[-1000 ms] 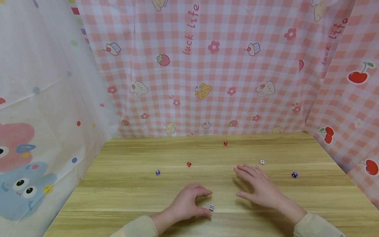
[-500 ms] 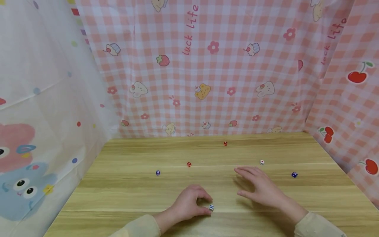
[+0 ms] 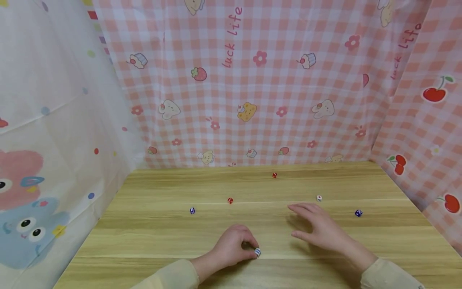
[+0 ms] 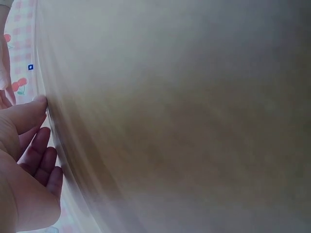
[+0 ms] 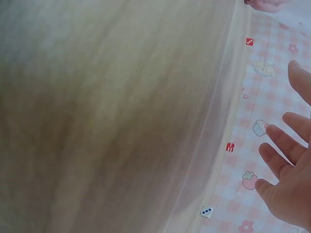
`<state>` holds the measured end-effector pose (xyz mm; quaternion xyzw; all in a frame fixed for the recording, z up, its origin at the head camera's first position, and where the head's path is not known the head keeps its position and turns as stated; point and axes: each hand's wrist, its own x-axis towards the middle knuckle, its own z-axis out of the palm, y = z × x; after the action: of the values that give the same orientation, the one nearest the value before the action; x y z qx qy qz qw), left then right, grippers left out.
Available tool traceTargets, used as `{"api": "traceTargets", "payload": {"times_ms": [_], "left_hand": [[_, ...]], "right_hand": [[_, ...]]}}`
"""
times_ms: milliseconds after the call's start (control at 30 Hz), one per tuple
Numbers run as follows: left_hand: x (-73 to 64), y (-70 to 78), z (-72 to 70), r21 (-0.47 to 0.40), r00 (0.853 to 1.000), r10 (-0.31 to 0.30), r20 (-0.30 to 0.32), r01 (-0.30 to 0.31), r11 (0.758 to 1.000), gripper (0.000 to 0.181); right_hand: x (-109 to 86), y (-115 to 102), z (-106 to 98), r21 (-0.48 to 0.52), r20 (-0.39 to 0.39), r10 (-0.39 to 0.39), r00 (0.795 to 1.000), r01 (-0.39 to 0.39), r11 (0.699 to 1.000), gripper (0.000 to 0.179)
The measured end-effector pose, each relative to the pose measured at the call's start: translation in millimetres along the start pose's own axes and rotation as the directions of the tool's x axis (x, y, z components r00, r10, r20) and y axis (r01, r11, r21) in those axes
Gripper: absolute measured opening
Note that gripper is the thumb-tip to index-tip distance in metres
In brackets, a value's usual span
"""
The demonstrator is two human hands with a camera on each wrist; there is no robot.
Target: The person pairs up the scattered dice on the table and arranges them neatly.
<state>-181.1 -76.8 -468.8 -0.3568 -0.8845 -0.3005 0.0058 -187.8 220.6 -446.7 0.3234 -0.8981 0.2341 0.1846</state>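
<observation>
Near the front middle of the table, my left hand (image 3: 232, 245) pinches a white die (image 3: 257, 251) with blue pips between thumb and fingertips. In the left wrist view the thumb and curled fingers of the left hand (image 4: 29, 160) show at the left edge, with the die hidden. My right hand (image 3: 323, 229) hovers over the table to the right, fingers spread and holding nothing. Just beyond it lies a white die (image 3: 319, 198) with a red pip on top. The right wrist view shows the right hand (image 5: 291, 165) with its fingers apart.
On the wooden table (image 3: 162, 237) lie two red dice, one at the back (image 3: 274, 175) and one left of centre (image 3: 230, 200). Blue dice sit at the left (image 3: 192, 210) and right (image 3: 358, 213). Patterned cloths (image 3: 216, 96) hang behind and on both sides.
The left thumb and fingers have closed together onto the white die, which has tilted slightly. The right hand has shifted a little to the right, still spread.
</observation>
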Motion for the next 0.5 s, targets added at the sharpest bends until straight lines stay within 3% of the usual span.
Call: {"api": "traceTargets", "payload": {"times_ms": [333,500], "left_hand": [[4.4,-7.5,-0.9,-0.002,0.998,-0.016,-0.054,0.016,1.0,0.015],[8.0,-9.0,-0.4,0.02,0.998,-0.039,-0.049,0.04,0.999,0.014]], "right_hand": [[-1.3,3.7,-3.3,0.034,0.017,0.047,0.999,-0.048,0.998,0.067],[-2.9,7.7,-6.6,0.042,0.001,0.062,0.998,-0.062,0.997,0.065]]}}
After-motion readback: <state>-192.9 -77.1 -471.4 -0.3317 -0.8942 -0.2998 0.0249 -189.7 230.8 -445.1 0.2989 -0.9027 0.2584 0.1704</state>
